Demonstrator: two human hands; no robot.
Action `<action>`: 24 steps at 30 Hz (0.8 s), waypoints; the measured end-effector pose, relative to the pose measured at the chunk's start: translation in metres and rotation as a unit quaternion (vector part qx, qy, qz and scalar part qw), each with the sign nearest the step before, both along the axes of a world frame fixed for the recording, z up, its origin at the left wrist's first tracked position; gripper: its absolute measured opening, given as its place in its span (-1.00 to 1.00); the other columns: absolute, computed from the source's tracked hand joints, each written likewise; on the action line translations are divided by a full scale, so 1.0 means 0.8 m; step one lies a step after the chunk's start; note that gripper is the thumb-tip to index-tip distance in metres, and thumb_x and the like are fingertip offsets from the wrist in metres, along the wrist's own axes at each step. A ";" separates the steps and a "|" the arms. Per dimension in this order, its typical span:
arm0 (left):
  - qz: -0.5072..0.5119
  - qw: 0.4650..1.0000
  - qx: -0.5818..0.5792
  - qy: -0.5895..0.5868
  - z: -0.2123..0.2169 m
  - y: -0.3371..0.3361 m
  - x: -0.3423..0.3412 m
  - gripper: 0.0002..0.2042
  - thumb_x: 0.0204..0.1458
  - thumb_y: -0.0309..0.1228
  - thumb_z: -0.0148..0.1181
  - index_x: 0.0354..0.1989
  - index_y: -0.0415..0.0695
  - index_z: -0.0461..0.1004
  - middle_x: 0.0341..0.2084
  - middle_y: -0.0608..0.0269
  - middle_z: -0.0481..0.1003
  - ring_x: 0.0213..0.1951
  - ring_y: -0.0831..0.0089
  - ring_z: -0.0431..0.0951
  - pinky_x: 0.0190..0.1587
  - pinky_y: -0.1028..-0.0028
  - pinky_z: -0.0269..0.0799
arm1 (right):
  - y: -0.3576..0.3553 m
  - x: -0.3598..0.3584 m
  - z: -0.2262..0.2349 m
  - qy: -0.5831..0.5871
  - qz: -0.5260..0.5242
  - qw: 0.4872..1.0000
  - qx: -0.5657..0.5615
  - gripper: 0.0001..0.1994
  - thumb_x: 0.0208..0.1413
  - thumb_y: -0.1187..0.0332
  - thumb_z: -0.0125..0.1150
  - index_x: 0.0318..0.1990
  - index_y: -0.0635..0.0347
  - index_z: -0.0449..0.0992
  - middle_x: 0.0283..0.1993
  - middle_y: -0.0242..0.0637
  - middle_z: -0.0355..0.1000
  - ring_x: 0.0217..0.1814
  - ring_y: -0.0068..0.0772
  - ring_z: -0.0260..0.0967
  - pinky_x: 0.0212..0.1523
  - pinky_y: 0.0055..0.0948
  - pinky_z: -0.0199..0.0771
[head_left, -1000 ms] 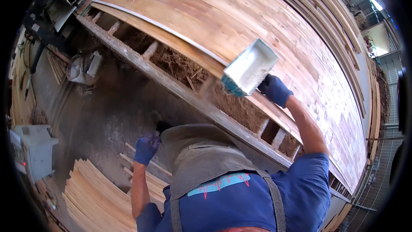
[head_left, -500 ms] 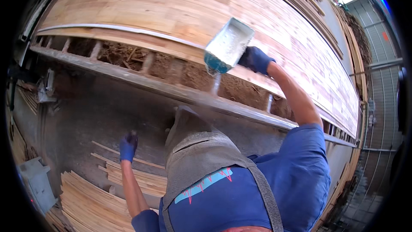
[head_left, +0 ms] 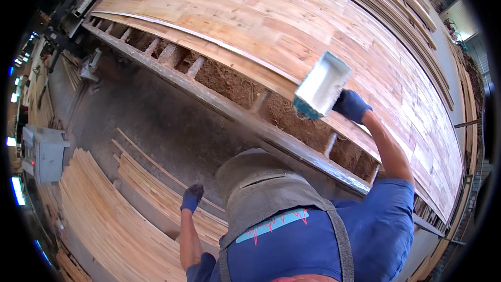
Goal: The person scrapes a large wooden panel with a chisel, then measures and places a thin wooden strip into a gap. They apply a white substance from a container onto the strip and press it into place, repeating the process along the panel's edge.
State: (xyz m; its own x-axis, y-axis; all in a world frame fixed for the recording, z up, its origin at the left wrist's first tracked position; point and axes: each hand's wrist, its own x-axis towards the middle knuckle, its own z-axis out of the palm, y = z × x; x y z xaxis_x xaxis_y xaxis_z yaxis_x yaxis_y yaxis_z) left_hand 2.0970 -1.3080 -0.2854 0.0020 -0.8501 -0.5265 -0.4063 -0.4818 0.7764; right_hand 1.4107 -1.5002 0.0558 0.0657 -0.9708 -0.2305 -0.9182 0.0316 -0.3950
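My right hand, in a dark blue glove, grips an open box-shaped glue container. The container is teal outside and coated with white inside. It is tilted above the near edge of a wide panel of joined wooden strips, close to the white-lined edge of a board. My left hand, also gloved in blue, hangs low at my side with its fingers curled and nothing visible in them. Below it, several long thin wooden strips lie on the floor.
A rail with short metal crosspieces runs along the bench's near side, with brown debris between them. More strips are stacked at lower left beside a grey cabinet. Long boards lie beyond the panel.
The view has turned, showing more of the floor and cabinet at left. My right hand has carried the container rightward along the panel's edge. My left hand still hangs at my side.
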 end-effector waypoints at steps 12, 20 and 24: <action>0.028 0.994 -0.064 -0.082 0.020 0.320 -0.245 -0.80 0.26 -0.46 -0.01 -0.25 -0.23 0.57 -0.43 0.12 0.60 -0.38 0.26 0.60 -0.32 0.29 0.53 | 0.351 -0.347 0.044 0.013 -0.044 0.996 0.077 -0.74 0.16 0.18 0.17 -0.32 0.23 0.55 -0.58 -0.26 0.44 -0.57 -0.47 0.39 -0.52 -0.36 0.41; 0.355 0.859 0.339 0.149 0.008 0.776 -0.439 -0.76 0.18 -0.20 0.10 -0.08 0.00 0.50 -0.41 0.13 0.63 -0.49 0.27 0.60 -0.49 0.36 0.46 | 0.594 -0.549 0.041 -0.019 -0.020 0.999 0.041 -0.72 0.11 0.18 0.27 -0.22 0.23 0.60 -0.32 0.00 0.57 -0.29 -0.02 0.51 -0.18 -0.15 0.47; 0.231 0.922 0.298 0.084 0.005 0.831 -0.569 -0.72 0.19 -0.22 0.06 -0.04 -0.09 0.51 -0.35 0.04 0.61 -0.50 0.24 0.58 -0.55 0.37 0.38 | 0.696 -0.666 0.028 -0.048 0.010 0.997 0.061 -0.75 0.10 0.22 0.27 -0.21 0.22 0.60 -0.30 0.05 0.55 -0.28 0.03 0.50 -0.16 -0.16 0.48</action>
State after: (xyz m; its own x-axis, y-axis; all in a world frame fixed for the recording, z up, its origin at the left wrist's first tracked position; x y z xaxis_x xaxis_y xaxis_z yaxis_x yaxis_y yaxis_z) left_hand 1.6415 -0.6435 -0.2818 0.1670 -0.3377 -0.9263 0.0519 -0.9352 0.3503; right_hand 0.8777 -0.9433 0.0786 0.1116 -0.9345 -0.3380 -0.8770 0.0674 -0.4757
